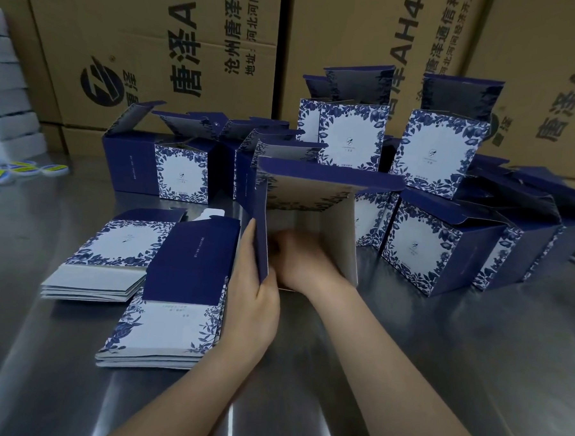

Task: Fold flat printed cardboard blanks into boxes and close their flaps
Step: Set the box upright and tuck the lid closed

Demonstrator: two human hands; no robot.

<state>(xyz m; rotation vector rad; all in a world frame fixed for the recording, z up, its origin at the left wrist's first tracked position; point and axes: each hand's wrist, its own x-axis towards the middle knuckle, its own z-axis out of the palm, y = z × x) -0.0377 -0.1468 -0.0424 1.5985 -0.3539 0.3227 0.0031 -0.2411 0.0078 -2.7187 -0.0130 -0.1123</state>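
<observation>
flat blanks (162, 288) left, boxes (444, 246) right

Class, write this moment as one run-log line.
left hand: grips wall of blue-and-white printed cardboard box | right hand: inside box | lid flap: open

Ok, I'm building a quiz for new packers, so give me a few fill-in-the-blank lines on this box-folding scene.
1. The right hand reaches ___ the half-formed box.
2. Beside the left hand, flat blanks lie in ___ stacks.
3. The folded boxes at the back have their top flaps ___.
Missing words: inside; two; open.
</observation>
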